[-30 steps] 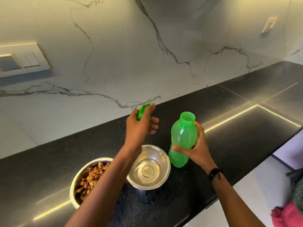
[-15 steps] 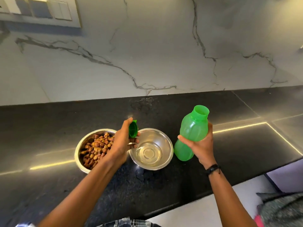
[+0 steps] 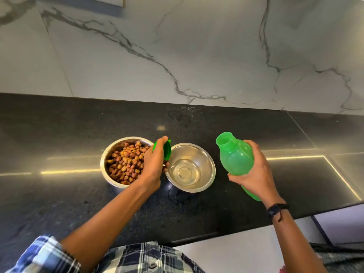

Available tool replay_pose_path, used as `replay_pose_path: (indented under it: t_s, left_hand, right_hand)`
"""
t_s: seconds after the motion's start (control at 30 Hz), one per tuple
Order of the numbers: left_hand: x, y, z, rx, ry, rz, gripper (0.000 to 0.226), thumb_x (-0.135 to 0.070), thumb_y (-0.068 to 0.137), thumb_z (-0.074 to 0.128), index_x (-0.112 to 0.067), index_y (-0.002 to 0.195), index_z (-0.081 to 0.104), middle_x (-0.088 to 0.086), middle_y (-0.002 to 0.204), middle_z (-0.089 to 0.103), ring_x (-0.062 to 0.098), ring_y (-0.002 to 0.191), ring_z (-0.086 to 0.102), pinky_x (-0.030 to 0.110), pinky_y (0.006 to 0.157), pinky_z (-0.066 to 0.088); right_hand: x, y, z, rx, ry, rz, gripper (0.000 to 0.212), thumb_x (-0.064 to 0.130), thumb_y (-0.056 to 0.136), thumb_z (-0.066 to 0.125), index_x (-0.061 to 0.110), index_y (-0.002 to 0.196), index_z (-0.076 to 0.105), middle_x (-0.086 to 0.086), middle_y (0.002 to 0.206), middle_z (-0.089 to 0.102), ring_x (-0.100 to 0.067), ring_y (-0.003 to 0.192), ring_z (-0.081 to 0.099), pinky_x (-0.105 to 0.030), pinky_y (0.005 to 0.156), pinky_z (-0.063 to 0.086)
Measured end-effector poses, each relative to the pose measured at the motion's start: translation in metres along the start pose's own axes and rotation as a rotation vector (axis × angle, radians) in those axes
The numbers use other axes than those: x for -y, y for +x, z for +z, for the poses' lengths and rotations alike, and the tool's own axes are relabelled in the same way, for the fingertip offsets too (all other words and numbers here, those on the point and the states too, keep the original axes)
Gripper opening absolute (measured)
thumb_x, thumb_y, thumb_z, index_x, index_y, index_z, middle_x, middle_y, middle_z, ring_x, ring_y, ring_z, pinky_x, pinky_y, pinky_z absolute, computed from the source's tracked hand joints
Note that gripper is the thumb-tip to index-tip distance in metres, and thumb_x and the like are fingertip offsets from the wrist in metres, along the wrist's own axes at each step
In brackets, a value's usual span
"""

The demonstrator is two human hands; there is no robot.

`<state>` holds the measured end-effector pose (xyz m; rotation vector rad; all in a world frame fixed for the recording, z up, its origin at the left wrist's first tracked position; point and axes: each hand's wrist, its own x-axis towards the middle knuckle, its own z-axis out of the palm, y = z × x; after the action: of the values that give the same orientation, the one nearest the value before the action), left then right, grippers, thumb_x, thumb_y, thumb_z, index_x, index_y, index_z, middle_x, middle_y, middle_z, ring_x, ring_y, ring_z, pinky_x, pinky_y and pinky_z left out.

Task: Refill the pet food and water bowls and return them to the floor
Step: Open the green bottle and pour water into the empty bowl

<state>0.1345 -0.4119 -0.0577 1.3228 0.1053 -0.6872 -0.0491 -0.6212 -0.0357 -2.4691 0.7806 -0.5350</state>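
Bowls [image 3: 190,168] touch mid-counter; hands [image 3: 153,164] hold cap [image 3: 167,149], tilted bottle [image 3: 235,159]

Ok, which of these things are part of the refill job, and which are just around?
Part of the job:
- food bowl, filled with kibble
- water bowl, a little water in it
- green bottle, open, in the right hand
- green cap, in the left hand

Just around:
- black countertop
- wristband
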Motion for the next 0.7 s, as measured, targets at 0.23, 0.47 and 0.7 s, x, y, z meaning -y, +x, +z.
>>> replay_pose_path:
  t_s: [0.23, 0.47, 0.7]
  left_hand:
    - [0.004, 0.002, -0.006, -0.049, -0.061, -0.015, 0.042, -0.052, 0.088, 0.058, -0.013, 0.104, 0.061, 0.006, 0.085, 0.057, 0.013, 0.068, 0.052, 0.027, 0.053, 0.040]
    - [0.005, 0.000, -0.008, -0.155, -0.060, 0.038, 0.029, -0.050, 0.091, 0.057, -0.022, 0.087, 0.057, 0.000, 0.077, 0.056, 0.009, 0.065, 0.051, 0.020, 0.049, 0.042]
    - [0.007, -0.002, -0.010, -0.156, -0.068, 0.046, 0.025, -0.051, 0.090, 0.057, -0.026, 0.091, 0.059, -0.001, 0.091, 0.061, 0.011, 0.079, 0.055, 0.025, 0.061, 0.041]
  right_hand:
    - [0.008, -0.003, 0.002, 0.081, -0.172, 0.020, 0.111, 0.021, 0.049, 0.094, 0.035, 0.139, 0.031, -0.002, 0.127, 0.053, -0.024, 0.115, 0.052, -0.053, 0.093, 0.050]
    - [0.016, -0.005, 0.002, 0.134, -0.329, 0.047, 0.113, 0.024, 0.050, 0.094, 0.033, 0.142, 0.028, -0.008, 0.124, 0.054, -0.030, 0.113, 0.054, -0.054, 0.092, 0.049]
    - [0.021, -0.006, -0.003, 0.141, -0.384, 0.072, 0.115, 0.025, 0.050, 0.094, 0.035, 0.142, 0.026, -0.009, 0.122, 0.054, -0.031, 0.112, 0.055, -0.056, 0.090, 0.050]
